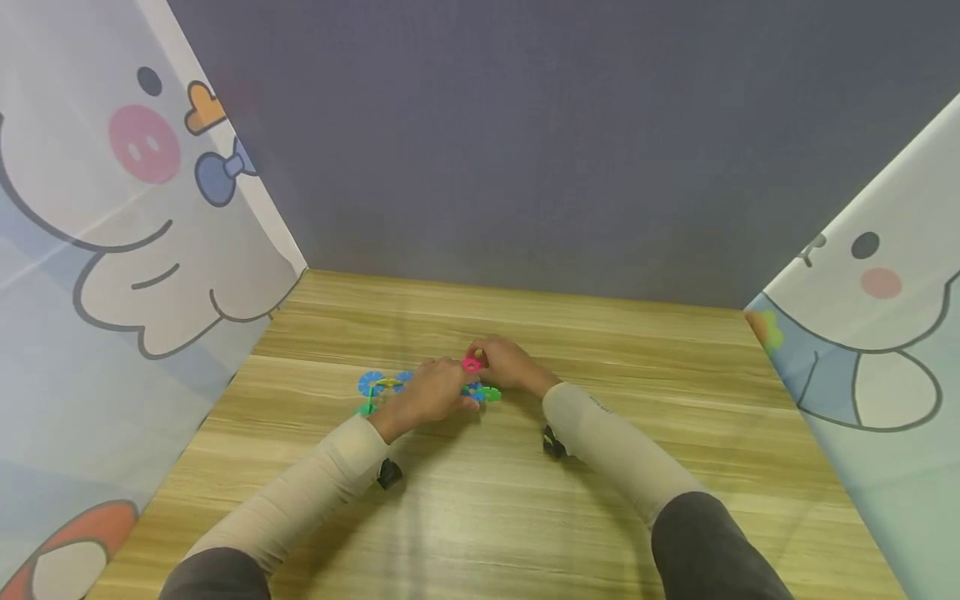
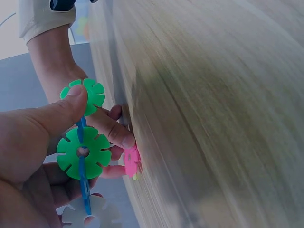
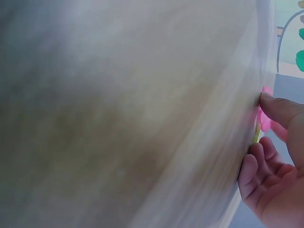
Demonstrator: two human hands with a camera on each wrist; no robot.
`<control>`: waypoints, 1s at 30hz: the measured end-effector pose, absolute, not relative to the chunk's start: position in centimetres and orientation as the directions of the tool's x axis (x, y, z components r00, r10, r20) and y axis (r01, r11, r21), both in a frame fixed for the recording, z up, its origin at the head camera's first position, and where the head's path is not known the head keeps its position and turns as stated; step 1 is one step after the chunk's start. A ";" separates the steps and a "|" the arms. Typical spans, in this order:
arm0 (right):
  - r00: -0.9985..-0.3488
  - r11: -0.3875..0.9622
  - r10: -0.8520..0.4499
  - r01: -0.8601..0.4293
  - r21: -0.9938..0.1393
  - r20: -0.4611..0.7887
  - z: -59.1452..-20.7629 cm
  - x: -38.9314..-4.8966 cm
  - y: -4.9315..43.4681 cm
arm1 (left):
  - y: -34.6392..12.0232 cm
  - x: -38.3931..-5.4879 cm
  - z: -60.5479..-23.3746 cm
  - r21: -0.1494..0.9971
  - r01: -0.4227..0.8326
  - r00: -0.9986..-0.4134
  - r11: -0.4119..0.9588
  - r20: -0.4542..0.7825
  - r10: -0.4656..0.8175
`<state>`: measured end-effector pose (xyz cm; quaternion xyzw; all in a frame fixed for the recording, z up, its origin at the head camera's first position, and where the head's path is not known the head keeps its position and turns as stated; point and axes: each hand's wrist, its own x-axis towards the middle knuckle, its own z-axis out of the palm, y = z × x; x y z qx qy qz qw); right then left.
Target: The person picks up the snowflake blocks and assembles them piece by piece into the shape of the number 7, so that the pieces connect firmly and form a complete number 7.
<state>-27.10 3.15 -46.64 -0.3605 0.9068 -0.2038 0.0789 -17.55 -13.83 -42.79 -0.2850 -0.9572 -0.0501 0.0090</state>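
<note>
My left hand [image 1: 435,389] grips a chain of notched plastic snowflake discs. In the left wrist view its thumb presses a green disc [image 2: 95,96], and a second green disc [image 2: 83,153] is joined by blue discs [image 2: 84,185] seen edge-on. A whitish disc [image 2: 90,211] hangs at the chain's lower end. Just right of it, my right hand [image 1: 507,362] pinches a pink snowflake disc [image 1: 471,365] between thumb and finger, close to the tabletop. Beside the pink disc, a yellow-green piece [image 3: 257,133] shows partly; whether they are joined I cannot tell.
Left of the hands, a blue disc [image 1: 371,383], a yellow disc [image 1: 388,382] and a green disc [image 1: 366,409] extend over the wooden table [image 1: 480,533]. A grey panel [image 1: 525,150] stands behind, with cartoon-printed panels [image 1: 862,358] at both sides.
</note>
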 end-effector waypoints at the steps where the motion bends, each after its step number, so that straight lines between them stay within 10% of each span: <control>1: -0.733 0.656 -0.680 -0.613 -0.441 0.008 -46.7 -27.1 3.2 | -13.8 -17.6 -42.8 0.089 0.546 -0.838 0.833 0.047 0.544; 30: -0.796 0.594 -0.605 -0.474 -0.650 0.027 -46.5 -26.6 6.1 | -13.7 -17.5 -42.3 0.143 0.521 -0.852 0.841 0.029 0.523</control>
